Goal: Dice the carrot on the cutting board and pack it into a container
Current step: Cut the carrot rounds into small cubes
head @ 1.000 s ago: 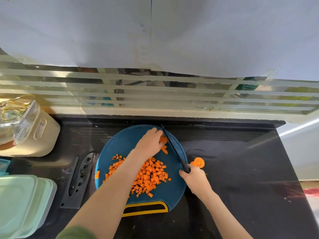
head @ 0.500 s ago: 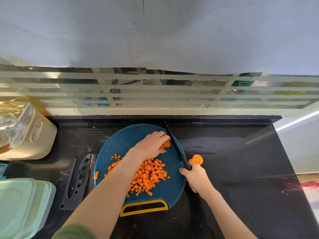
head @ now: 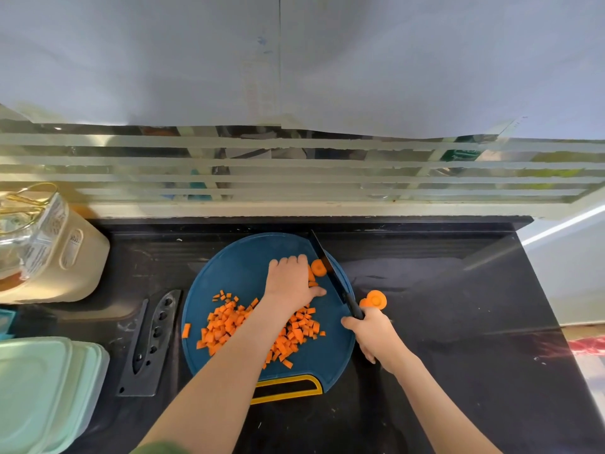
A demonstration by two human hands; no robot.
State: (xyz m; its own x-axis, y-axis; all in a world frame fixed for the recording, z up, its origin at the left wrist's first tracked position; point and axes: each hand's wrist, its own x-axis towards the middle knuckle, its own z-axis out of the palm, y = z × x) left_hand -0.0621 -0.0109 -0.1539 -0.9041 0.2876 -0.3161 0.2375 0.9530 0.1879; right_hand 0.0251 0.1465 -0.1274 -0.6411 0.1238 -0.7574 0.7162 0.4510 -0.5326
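A round blue cutting board with a yellow-rimmed handle lies on the dark counter. Diced carrot is heaped on its near half, partly hidden by my left forearm. My left hand holds down a short carrot piece at the board's far right, fingers curled over it. My right hand grips the black handle of a knife, whose dark blade lies just right of the carrot piece. A carrot end sits on the counter beside the board. Pale green containers are stacked at the lower left.
A black knife sheath lies left of the board. A beige jar with a clear wrapper stands at the far left. A striped reflective backsplash bounds the counter behind. The counter's right edge drops off to the floor.
My left hand has shifted back along the carrot, uncovering its cut round face. The knife blade stays just right of it. The camera view has shifted slightly.
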